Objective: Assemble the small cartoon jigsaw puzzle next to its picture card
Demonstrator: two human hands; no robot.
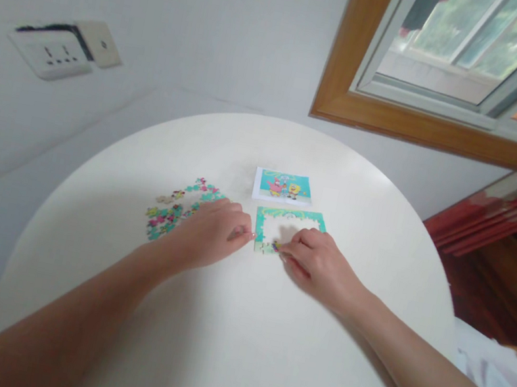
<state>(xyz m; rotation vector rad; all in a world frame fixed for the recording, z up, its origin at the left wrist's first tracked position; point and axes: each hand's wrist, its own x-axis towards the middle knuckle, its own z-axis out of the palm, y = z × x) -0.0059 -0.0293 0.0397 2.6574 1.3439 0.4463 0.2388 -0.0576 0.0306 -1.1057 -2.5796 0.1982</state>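
A partly assembled jigsaw puzzle (260,222) lies flat, its teal border laid around a bare white middle. At its lower edge my right hand (314,260) is closed in a pinch on a small dark, multicoloured puzzle piece (276,246). My left hand (216,231) is closed too, thumb and forefinger together beside the puzzle's lower left corner; what is between them, if anything, is too small to make out. Loose puzzle pieces (164,220) in teal, pink and yellow are spread left of that hand, which partly hides them. Behind the puzzle lies a reference picture (284,187) with cartoon figures.
Everything rests on a round white table (229,362). A wall with a socket (57,55) stands at the left. A wood-framed window (430,127) is at the back right, with a red and white curtain (496,205) beside it.
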